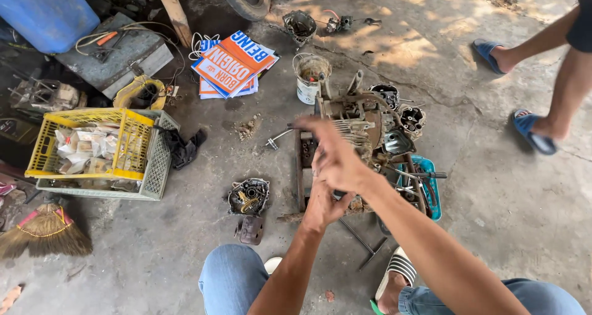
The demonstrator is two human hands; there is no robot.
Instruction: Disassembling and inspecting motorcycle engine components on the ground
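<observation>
A dirty motorcycle engine (357,125) sits on a metal stand (300,167) on the concrete floor in front of my knees. My right hand (336,157) hovers over the engine's near left side with fingers stretched out to the left, holding nothing. Just below it, my left hand (322,205) reaches toward the stand's near end; its fingers are hidden under my right hand. An engine side cover (248,196) and a small brown part (251,230) lie to the left of my hands.
A blue tray of tools (431,191) lies right of the engine, a white bucket (310,77) behind it, cylinder parts (412,119) beside it. At left are a yellow crate (92,114) in a grey crate (159,173) and a broom (43,232). Another person's sandalled feet (531,132) stand at right.
</observation>
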